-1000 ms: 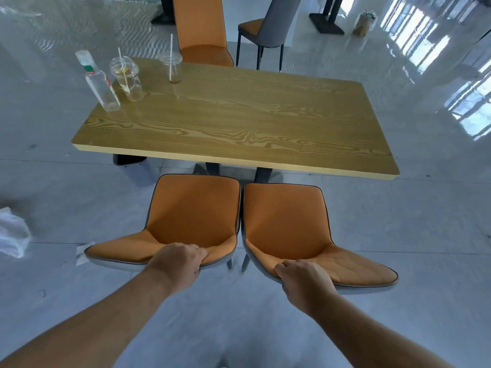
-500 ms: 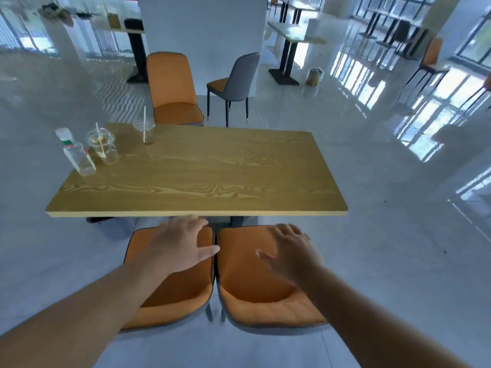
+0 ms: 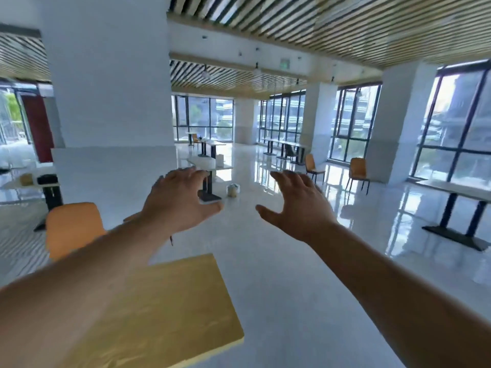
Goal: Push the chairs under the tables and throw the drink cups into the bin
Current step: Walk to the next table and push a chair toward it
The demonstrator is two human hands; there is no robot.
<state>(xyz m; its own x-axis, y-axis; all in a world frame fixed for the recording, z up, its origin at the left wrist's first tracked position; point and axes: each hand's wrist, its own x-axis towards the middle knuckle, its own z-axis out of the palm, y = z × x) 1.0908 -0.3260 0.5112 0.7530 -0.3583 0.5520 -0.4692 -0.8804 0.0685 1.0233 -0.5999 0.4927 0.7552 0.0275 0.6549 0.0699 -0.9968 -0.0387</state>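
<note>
Reaching forward at chest height, the left hand and right hand were both raised with fingers spread wide, gripping nothing, above the wooden table, with an orange chair standing at its far left side.
</note>
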